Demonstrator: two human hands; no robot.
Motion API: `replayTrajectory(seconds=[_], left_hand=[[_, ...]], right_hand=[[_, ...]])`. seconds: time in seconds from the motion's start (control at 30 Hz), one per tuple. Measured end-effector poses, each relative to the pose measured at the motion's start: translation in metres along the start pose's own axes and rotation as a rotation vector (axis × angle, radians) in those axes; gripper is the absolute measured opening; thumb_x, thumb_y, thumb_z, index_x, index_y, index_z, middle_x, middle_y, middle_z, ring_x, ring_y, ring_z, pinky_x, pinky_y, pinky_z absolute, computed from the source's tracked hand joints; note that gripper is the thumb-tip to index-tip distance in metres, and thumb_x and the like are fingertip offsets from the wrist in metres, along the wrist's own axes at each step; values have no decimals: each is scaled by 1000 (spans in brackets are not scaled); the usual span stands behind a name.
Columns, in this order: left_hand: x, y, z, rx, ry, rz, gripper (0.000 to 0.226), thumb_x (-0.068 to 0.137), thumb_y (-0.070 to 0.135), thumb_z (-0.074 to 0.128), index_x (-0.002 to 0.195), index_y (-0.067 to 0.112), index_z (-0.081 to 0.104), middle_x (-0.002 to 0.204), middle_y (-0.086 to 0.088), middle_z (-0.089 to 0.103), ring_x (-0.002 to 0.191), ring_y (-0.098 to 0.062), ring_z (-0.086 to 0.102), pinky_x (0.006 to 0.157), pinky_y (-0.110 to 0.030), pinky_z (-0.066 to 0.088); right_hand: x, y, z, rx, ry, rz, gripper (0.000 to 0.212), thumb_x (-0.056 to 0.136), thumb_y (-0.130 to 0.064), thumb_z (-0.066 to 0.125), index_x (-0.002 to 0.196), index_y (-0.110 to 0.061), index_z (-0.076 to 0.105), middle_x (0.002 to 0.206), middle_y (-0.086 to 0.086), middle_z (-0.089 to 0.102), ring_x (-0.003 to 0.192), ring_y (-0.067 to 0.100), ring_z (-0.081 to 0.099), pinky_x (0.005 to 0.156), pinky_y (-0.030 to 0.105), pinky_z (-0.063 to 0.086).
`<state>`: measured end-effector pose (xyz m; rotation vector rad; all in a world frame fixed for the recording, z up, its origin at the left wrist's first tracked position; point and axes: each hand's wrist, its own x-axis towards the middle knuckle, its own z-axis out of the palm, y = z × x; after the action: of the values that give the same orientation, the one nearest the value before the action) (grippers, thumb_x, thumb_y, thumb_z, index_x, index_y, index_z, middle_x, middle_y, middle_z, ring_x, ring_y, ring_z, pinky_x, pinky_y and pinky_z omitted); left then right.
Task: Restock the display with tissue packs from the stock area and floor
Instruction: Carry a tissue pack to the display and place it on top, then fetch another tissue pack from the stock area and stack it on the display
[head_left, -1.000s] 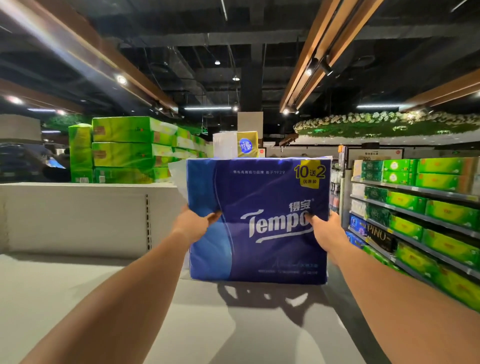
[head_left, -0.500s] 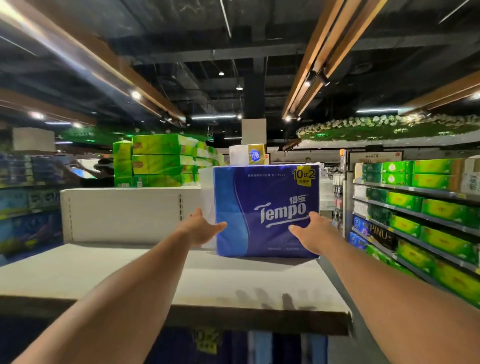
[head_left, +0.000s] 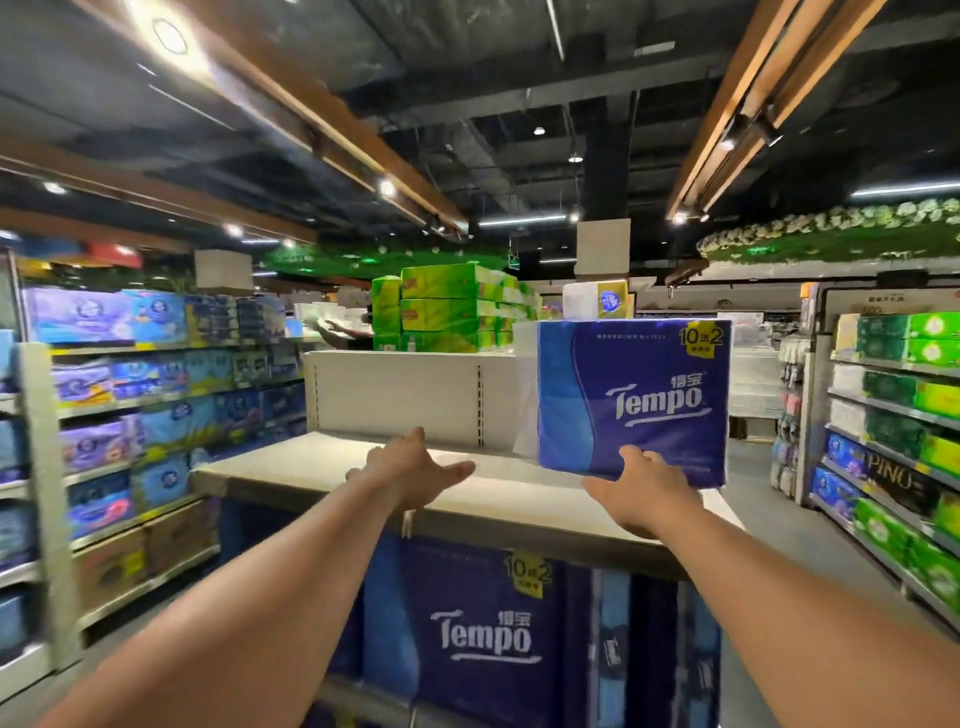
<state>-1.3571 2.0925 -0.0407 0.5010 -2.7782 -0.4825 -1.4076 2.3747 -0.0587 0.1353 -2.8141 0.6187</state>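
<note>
Now blue tissue pack (head_left: 632, 402) upright on white shelf (head_left: 322, 470), right hand (head_left: 638, 488) just beside its base, left hand (head_left: 410, 467) apart, fingers of both spread, holding nothing

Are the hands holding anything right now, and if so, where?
Nothing is held. The left hand hovers open over the shelf; the right hand is open in front of the Tempo pack's lower edge, not gripping it.

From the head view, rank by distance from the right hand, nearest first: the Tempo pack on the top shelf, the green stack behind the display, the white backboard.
Measured from the right hand:
1. Tempo pack: directly ahead on the top shelf, at the fingertips.
2. White backboard: left of the pack, at the shelf's rear.
3. Green stack: beyond the backboard, farthest.
</note>
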Motion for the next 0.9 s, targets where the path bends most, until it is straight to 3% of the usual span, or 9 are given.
replayTrajectory(seconds=[0.13, 0.27, 0.37, 0.47, 0.53, 0.6, 0.77, 0.9], left_hand=[[-60, -39, -25, 76, 26, -196, 111, 73, 87, 51, 158, 23, 21, 156, -7, 41, 142, -38, 37, 114, -57, 33], [-137, -85, -54, 110, 116, -346, 104, 81, 82, 53, 159, 21, 21, 160, -11, 35, 146, -39, 31, 118, -52, 30], [-203, -125, -73, 157, 167, -500, 98, 84, 80, 52, 158, 19, 29, 157, -11, 42, 143, -34, 38, 117, -45, 33], [-285, -162, -89, 192, 161, -692, 119, 61, 97, 42, 151, 19, 36, 151, -12, 47, 137, -37, 44, 113, -52, 36], [-338, -178, -103, 223, 154, -802, 134, 51, 101, 36, 155, 17, 31, 156, -13, 42, 142, -38, 40, 114, -54, 34], [-390, -192, -117, 258, 173, -884, 124, 65, 96, 41, 157, 13, 29, 160, -12, 38, 144, -35, 39, 115, -48, 34], [-510, -190, -160, 352, 217, -1023, 106, 79, 89, 42, 155, 14, 32, 156, -13, 42, 140, -35, 43, 109, -44, 39], [-606, -219, -188, 411, 240, -1119, 121, 59, 106, 19, 156, 34, 29, 158, -8, 40, 137, -35, 45, 106, -52, 40]], right_hand=[[-27, -53, 18, 24, -139, -163, 83, 92, -70, 47, 157, -23, 26, 164, 7, 28, 147, 37, 32, 116, 51, 34], [-71, -109, 40, 87, -228, -412, 78, 90, -69, 48, 153, -25, 33, 159, 5, 37, 141, 33, 38, 110, 48, 39], [-115, -147, 52, 100, -303, -579, 78, 87, -71, 52, 147, -22, 40, 152, 6, 45, 137, 34, 44, 108, 50, 42], [-170, -177, 62, 155, -387, -724, 81, 89, -71, 54, 151, -22, 37, 152, 5, 46, 137, 33, 44, 109, 52, 42], [-209, -195, 64, 162, -435, -818, 81, 89, -73, 52, 152, -25, 37, 151, 4, 46, 137, 33, 44, 109, 53, 42], [-249, -213, 63, 155, -480, -921, 80, 88, -74, 49, 150, -26, 38, 150, 4, 46, 136, 33, 44, 108, 54, 41], [-344, -256, 43, 207, -557, -1127, 83, 89, -74, 49, 154, -24, 33, 156, 5, 40, 142, 33, 37, 111, 54, 38], [-423, -280, 22, 249, -620, -1279, 81, 90, -71, 47, 153, -21, 36, 155, 9, 41, 143, 37, 35, 113, 55, 36]])
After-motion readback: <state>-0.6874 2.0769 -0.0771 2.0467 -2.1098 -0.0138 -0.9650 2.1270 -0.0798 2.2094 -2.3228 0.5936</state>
